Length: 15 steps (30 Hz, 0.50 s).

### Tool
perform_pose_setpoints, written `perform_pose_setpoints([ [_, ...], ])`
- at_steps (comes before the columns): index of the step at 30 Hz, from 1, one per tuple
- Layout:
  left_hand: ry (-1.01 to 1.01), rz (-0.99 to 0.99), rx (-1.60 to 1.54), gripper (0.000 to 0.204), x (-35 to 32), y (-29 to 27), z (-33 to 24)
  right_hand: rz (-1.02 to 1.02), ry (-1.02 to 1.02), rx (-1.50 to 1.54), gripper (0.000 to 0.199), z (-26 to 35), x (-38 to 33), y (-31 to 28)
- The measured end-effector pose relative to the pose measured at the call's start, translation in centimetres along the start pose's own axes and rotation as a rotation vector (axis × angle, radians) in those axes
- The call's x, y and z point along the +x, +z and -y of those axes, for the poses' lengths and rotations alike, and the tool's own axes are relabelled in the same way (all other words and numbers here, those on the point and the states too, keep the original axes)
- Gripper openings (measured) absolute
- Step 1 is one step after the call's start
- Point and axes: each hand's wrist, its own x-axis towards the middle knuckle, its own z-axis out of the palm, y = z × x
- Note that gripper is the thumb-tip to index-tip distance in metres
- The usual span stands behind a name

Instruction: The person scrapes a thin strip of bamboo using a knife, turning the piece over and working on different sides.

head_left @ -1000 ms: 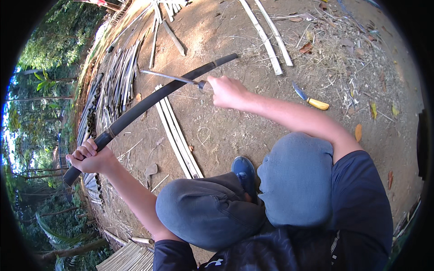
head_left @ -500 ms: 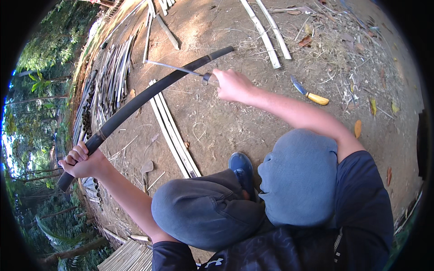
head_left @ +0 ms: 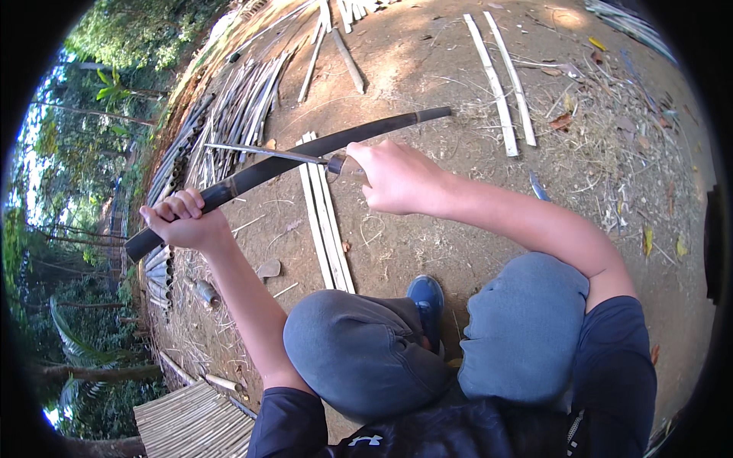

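A long dark bamboo strip [head_left: 305, 153] runs from lower left to upper right above the dirt ground. My left hand [head_left: 182, 221] grips it near its lower left end. My right hand [head_left: 393, 177] holds a knife [head_left: 267, 153] by the handle, its thin blade lying flat across the strip and pointing left. Pale split bamboo slats [head_left: 327, 221] lie on the ground under the strip. I am squatting; my grey-clad knees [head_left: 359, 351] and one blue shoe [head_left: 426, 299] fill the lower middle.
Bundles of bamboo poles [head_left: 221, 122] lie along the left edge by a slope with trees. Two pale slats [head_left: 505, 84] rest upper right. A second knife [head_left: 538, 185] lies on the ground, half hidden by my right forearm. A woven bamboo mat [head_left: 195, 420] sits lower left.
The strip has swung closer to level and my left hand has risen to the right. My right hand with the knife has slid along the strip. The second knife is now mostly hidden.
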Motion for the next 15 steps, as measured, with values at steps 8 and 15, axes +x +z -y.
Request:
perform_pose_setpoints([
  [8, -0.044, 0.0, -0.041, 0.049, -0.3, -1.1, -0.3, -0.057, 0.314, -0.086, 0.03, -5.0, 0.9, 1.9],
  [15, -0.057, 0.013, -0.053, 0.049, 0.1, -1.9, 0.2, 0.065, 0.247, 0.017, 0.035, -1.4, -1.2, 1.2],
])
